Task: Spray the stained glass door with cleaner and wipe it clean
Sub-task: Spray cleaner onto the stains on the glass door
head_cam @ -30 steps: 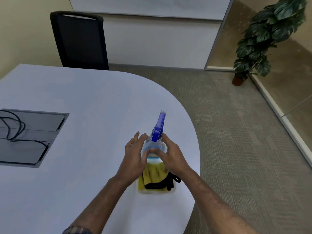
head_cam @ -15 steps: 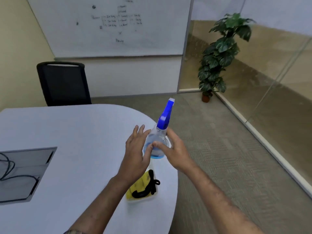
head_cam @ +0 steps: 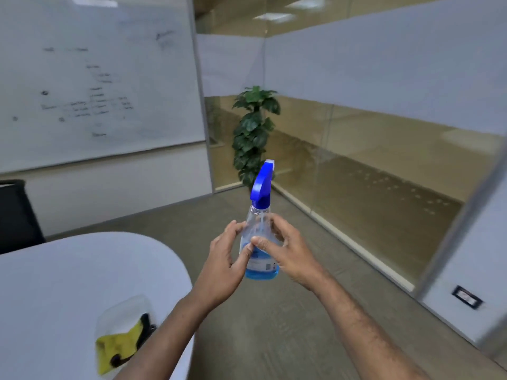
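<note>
Change since earlier: spray bottle has risen off the desk and now sits over the carpet past the desk's rounded edge; the view has tilted up, so the whiteboard and glass wall fill more of it.
Left hand: fingers curled loosely against the bottle's left side, thumb on its front label; partly closed around it.
Right hand: wrapped on the bottle's right side, thumb pressed across the front near the left thumb; closed on the bottle.
Spray bottle: clear body, upright, tilted slightly right, held between both hands in the air; blue liquid fills only the bottom part.
Trigger head: blue, with a white nozzle tip pointing up and away toward the plant.
Yellow cloth: lies on the desk near its edge, under the left forearm, inside a clear wrapper with something black on top.
Glass wall: runs along the right, frosted band above, clear pane below; well apart from the bottle.
Potted plant: stands in the corner where the glass meets the whiteboard wall.
Black chair: at the far left, behind the desk.
</note>
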{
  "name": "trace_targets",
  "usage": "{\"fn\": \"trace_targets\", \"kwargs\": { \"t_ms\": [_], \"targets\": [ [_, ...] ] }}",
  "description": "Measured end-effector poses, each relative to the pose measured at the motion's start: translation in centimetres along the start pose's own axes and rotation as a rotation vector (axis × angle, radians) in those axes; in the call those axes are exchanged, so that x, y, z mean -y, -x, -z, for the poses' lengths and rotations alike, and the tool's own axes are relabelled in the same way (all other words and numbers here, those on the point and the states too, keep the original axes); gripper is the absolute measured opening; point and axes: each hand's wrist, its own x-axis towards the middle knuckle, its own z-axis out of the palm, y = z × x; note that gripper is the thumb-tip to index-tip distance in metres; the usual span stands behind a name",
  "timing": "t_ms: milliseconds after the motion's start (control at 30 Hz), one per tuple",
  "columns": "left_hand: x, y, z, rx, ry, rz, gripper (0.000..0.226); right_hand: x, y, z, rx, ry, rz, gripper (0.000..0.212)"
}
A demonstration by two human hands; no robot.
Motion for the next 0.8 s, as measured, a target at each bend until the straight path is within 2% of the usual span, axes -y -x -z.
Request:
{"fn": "trace_targets", "kwargs": {
  "t_ms": [167,300,500,633,700,800],
  "targets": [
    [-8.6,-1.5,-9.7,0.083,0.079,-0.112,0.036,0.4,5.6,11.9,-0.158,0.005,-0.016,0.034],
    [-14.7,-3.3,-17.1,0.230,0.212,-0.222,0.029,0.2,9.5,20.4,-0.295,0.026,-0.032,0.031],
    [-22.1,-6.8,-28.9,0.492,0.382,-0.274,0.030,-1.2,14.8,32.7,-0.508,0.035,-0.062,0.032],
    [-26.4,-9.5,-37.3,0.601,0.459,-0.332,0.026,-2.8,17.5,40.8,-0.632,0.043,-0.083,0.035],
    [-28.5,-10.9,-41.5,0.662,0.481,-0.366,0.029,-3.6,18.6,44.9,-0.697,0.044,-0.085,0.034],
    [-32.4,-12.9,-47.3,0.787,0.483,-0.399,0.045,-4.0,20.3,50.5,-0.788,0.057,-0.099,0.034]
  ]
}}
